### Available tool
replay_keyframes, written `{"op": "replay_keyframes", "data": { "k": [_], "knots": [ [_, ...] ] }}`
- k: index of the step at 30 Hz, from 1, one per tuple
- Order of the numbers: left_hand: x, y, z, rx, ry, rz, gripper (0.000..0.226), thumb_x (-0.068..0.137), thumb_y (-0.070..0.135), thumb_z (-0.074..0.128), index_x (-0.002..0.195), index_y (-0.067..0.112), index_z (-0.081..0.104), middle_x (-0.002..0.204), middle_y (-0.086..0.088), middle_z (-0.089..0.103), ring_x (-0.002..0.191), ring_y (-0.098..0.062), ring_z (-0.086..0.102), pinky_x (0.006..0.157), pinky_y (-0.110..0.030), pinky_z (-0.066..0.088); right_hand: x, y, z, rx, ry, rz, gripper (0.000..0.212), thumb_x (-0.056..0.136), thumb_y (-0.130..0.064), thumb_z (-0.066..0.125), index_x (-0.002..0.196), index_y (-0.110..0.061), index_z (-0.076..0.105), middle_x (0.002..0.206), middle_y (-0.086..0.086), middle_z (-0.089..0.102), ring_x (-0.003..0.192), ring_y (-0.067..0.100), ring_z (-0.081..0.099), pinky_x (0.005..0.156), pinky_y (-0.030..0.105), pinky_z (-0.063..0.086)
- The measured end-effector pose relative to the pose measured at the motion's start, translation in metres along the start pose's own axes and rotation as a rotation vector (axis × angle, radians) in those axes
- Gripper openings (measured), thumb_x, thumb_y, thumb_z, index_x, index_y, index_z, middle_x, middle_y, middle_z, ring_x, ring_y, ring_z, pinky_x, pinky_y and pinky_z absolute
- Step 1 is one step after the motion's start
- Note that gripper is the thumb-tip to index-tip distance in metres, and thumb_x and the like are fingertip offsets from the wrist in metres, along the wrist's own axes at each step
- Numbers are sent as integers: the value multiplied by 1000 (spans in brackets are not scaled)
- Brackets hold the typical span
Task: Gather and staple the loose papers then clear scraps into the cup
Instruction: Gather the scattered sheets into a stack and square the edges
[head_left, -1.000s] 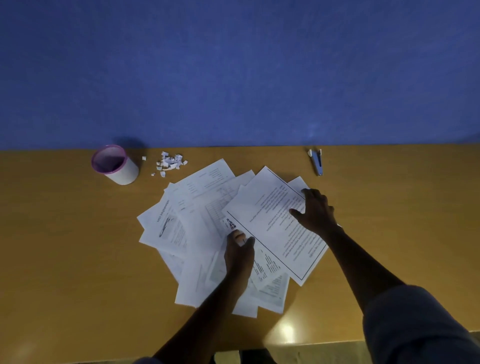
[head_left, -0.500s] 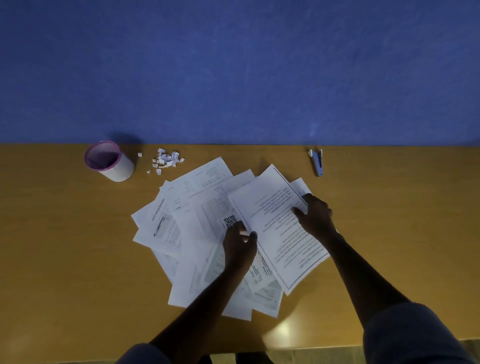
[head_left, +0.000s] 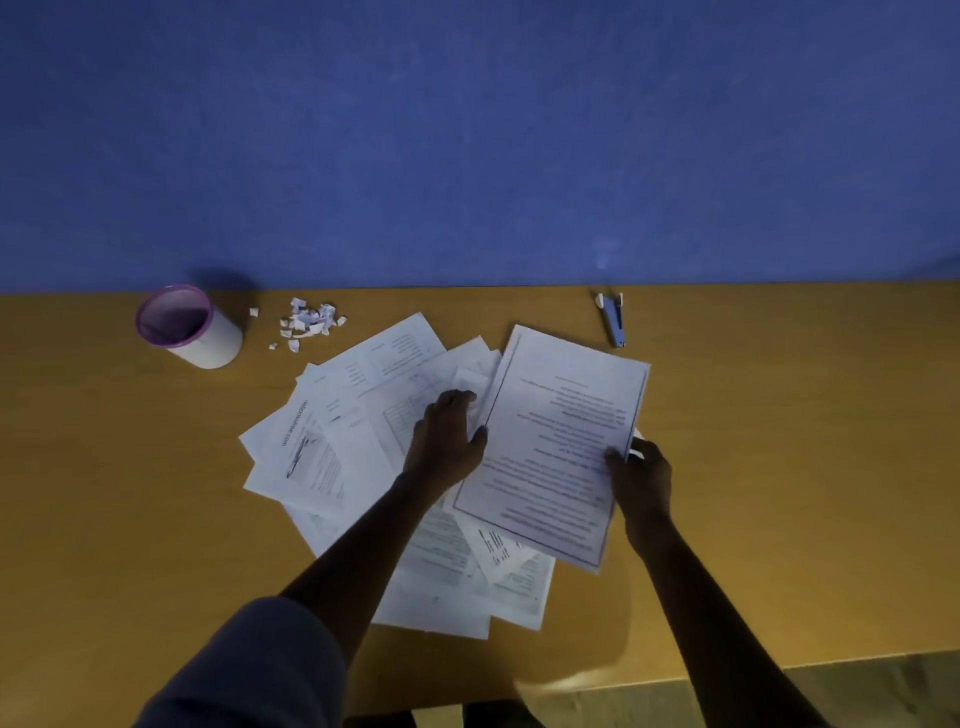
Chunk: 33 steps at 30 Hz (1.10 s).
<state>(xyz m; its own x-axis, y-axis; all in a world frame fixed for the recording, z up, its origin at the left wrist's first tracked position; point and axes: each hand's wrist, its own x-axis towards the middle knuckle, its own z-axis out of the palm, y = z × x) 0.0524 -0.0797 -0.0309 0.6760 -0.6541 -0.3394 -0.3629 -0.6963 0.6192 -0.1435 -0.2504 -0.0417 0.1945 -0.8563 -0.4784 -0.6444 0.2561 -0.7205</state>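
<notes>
Several loose printed papers (head_left: 358, 415) lie fanned over the middle of the wooden table (head_left: 104, 519). A bordered sheet (head_left: 556, 441) is on top at the right. My right hand (head_left: 641, 475) pinches this sheet's right edge, thumb on top. My left hand (head_left: 449, 441) rests flat, fingers curled, on the papers beside the sheet's left edge. A small heap of white paper scraps (head_left: 309, 319) lies at the back left. To its left is a white cup (head_left: 189, 327) with a purple rim, tilted toward me. A blue stapler (head_left: 613, 319) lies at the back right, apart from both hands.
A blue wall (head_left: 467, 140) rises directly behind the table's back edge. The table's near edge (head_left: 779, 665) runs at the lower right, with floor below it. Bare wood stretches left and right of the paper pile.
My right hand slid from the top of the bordered sheet to its right edge and gripped it; the sheet turned more upright. My left hand moved up onto the papers beside it.
</notes>
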Motion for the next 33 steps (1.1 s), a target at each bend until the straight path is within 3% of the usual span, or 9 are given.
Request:
{"op": "replay_keyframes", "data": {
  "k": [4, 9, 17, 20, 23, 25, 28, 31, 33],
  "knots": [
    [0, -1, 6, 100, -8, -9, 51, 97, 24, 66, 144, 15, 47, 145, -8, 55, 133, -28, 53, 108, -45, 48, -27, 14, 6, 32, 48, 76, 35, 93, -6, 67, 126, -1, 58, 117, 20, 70, 106, 36, 67, 85, 41, 55],
    [-5, -1, 9, 108, 2, -9, 52, 96, 35, 67, 139, 13, 48, 137, -11, 59, 124, -29, 58, 104, -47, 54, -42, 22, 17, 37, 41, 137, 44, 91, -2, 60, 132, -9, 48, 124, 20, 66, 112, 40, 64, 96, 54, 57],
    [-8, -2, 9, -2, -145, 38, 25, 100, 38, 62, 97, 14, 64, 85, -2, 70, 73, -16, 68, 73, -29, 57, -52, 17, 20, -123, -15, 33, 44, 88, 0, 58, 130, -8, 49, 120, 18, 67, 112, 41, 63, 93, 57, 57],
    [-9, -7, 4, -97, -216, 58, 25, 100, 38, 63, 105, 14, 67, 101, -2, 75, 85, -17, 73, 70, -19, 51, -54, 14, 16, -206, -93, -33, 38, 87, 2, 59, 123, -6, 52, 113, 13, 70, 106, 38, 68, 87, 52, 60],
    [-12, -9, -4, -199, -211, 61, 30, 99, 31, 66, 123, 13, 66, 123, -3, 73, 111, -23, 70, 90, -28, 53, -54, 14, 15, -227, -118, -74, 41, 87, 4, 59, 127, -4, 53, 119, 16, 70, 109, 37, 67, 88, 46, 58],
    [-18, -8, -8, -233, -170, 30, 28, 99, 25, 67, 123, 12, 68, 126, -5, 73, 114, -25, 69, 94, -32, 52, -56, 14, 17, -211, -101, -69, 41, 87, 3, 60, 127, -6, 53, 119, 16, 71, 108, 37, 67, 90, 47, 59],
    [-27, -17, -6, -293, -36, -68, 14, 94, 32, 73, 92, 18, 71, 100, -3, 80, 91, -21, 74, 89, -38, 57, -57, 17, 21, -113, -46, -7, 38, 86, -3, 66, 122, -12, 56, 113, 12, 73, 103, 36, 70, 89, 55, 59],
    [-38, -31, -2, -306, 81, -139, 43, 91, 43, 74, 62, 18, 55, 58, 7, 63, 56, -12, 60, 69, -30, 50, -62, 14, 26, -37, -21, 30, 37, 88, -5, 69, 122, -13, 59, 109, 10, 72, 101, 34, 70, 86, 54, 60],
    [-48, -36, 0, -327, 146, -163, 50, 95, 44, 69, 56, 20, 49, 52, 7, 55, 51, -13, 53, 65, -29, 46, -66, 11, 28, -25, -25, 27, 37, 88, -4, 69, 123, -11, 59, 106, 8, 71, 99, 33, 70, 85, 52, 61]
  ]
}}
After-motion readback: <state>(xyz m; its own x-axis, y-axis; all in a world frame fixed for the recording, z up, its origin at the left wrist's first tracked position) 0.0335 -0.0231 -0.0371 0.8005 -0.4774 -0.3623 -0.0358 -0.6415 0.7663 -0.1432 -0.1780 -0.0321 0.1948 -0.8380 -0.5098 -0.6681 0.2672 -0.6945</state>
